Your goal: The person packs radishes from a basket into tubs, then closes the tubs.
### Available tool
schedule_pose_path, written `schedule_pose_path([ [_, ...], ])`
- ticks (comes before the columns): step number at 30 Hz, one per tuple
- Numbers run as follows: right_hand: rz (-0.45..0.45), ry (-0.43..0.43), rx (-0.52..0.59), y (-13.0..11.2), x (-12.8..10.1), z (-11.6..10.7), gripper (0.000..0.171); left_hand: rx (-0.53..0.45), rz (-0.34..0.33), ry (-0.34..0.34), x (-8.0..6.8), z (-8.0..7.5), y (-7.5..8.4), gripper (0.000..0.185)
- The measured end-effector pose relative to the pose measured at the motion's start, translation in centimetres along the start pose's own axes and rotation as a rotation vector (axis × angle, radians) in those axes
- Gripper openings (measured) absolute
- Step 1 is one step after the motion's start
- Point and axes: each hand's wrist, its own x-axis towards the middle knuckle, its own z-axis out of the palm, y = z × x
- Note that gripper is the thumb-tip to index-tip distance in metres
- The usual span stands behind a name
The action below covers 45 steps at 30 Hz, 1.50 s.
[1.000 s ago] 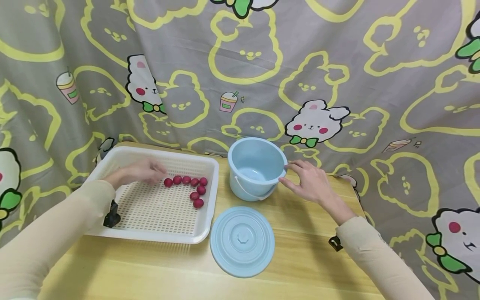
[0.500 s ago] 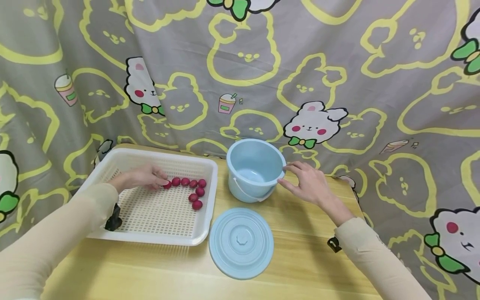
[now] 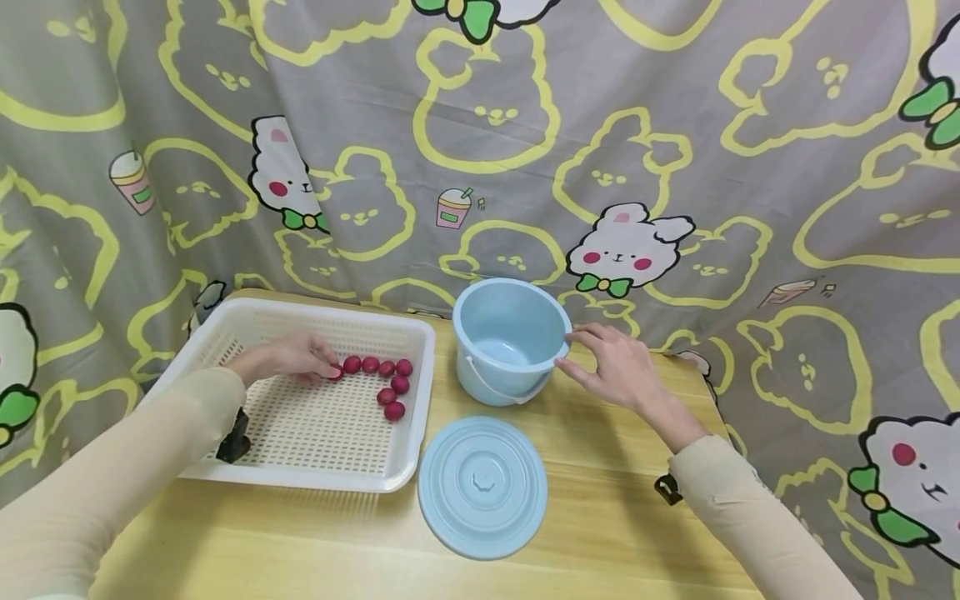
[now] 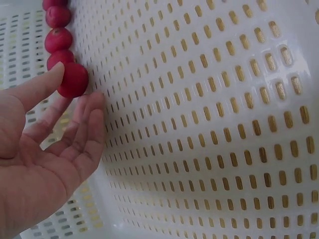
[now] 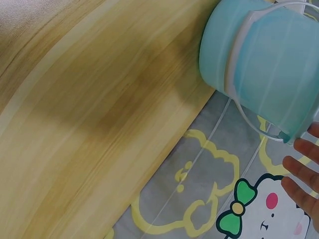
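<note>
At left hand (image 3: pixel 288 360) fingertips: end red fruit (image 4: pixel 73 79) of row, thumb and fingers loosely pinching it, inside white basket (image 3: pixel 315 425). Rest of row runs on beyond grip toward blue bucket (image 3: pixel 512 337). Right hand (image 3: pixel 617 367) open, fingertips on bucket rim.

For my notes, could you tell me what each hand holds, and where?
The left hand pinches the end red fruit at its sides; the right hand only touches the bucket rim.
</note>
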Motion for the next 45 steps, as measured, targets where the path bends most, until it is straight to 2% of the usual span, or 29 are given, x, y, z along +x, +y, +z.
schedule_pose_path([
  [12, -0.004, -0.015, -0.002, 0.0, 0.0, 0.0, 0.054, -0.022, -0.026, -0.002, 0.3, -0.2, -0.1, 0.037],
  [19, -0.002, -0.006, 0.005, 0.0, 0.0, 0.0, 0.054, -0.056, -0.010, 0.001, -0.5, -1.0, 0.0, 0.037],
  [28, -0.006, -0.003, -0.001, 0.1, 0.0, 0.1, 0.054, -0.040, 0.025, 0.049, -1.7, -2.8, 0.6, 0.053],
  [36, -0.011, -0.004, 0.001, 0.1, 0.0, 0.0, 0.054, -0.087, 0.022, 0.072, -2.1, -3.5, 0.8, 0.059],
  [40, -0.018, -0.006, 0.001, 0.1, 0.1, 0.0, 0.054, -0.100, 0.052, 0.082, -2.5, -3.6, 1.4, 0.062],
  [45, -0.020, -0.008, 0.003, 0.1, 0.1, 0.0, 0.053, -0.123, 0.092, 0.128, -3.2, -3.8, 3.1, 0.064],
])
